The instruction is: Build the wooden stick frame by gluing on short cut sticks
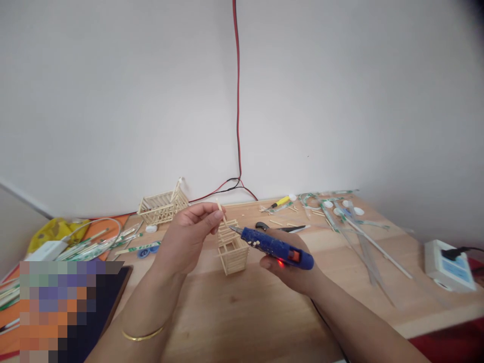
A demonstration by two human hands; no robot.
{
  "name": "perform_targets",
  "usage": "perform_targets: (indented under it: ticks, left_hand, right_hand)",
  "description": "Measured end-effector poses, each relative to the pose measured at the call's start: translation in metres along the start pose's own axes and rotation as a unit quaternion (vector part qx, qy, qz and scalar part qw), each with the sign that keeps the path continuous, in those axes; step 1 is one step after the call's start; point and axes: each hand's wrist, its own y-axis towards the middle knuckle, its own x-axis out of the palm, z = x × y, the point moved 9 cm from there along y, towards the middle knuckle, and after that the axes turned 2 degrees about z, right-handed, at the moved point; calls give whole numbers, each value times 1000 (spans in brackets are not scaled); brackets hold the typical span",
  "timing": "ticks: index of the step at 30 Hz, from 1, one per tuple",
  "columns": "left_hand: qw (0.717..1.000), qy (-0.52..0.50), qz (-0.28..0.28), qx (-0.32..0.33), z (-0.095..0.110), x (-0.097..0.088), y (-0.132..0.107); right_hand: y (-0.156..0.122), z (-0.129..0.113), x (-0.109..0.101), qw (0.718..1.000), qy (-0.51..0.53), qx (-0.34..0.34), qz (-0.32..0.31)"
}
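Note:
My left hand [189, 234] pinches a thin wooden stick [222, 214] between thumb and fingertips, holding it up just left of a small stick-built tower [232, 249] on the wooden table [257, 302]. My right hand [291, 264] grips a blue hot glue gun [278, 248] with a red light glowing on it. Its metal nozzle points left and meets the lower end of the stick, above the tower's top.
A second stick-built frame [162, 205] lies at the back left. Long clear glue sticks [363, 242], white caps, a yellow-handled tool [280, 202] and black cutters [264, 227] litter the back right. A white power strip [448, 264] sits far right. Red and black wires [237, 101] hang down the wall.

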Motion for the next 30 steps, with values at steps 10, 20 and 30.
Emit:
perform_targets:
  ticks: [10,20,30]
  left_hand:
    - [999,-29,-16,13,3,1,-2]
    - [994,95,-21,53,13,-4,-1]
    - [976,202,-79,26,-6,7,-2]
  right_hand:
    - [-1,12,6,998,-59,20,-25]
    - [-24,18,-46,957,-261,122,36]
    - [-105,66,11,920,-265,230,-172]
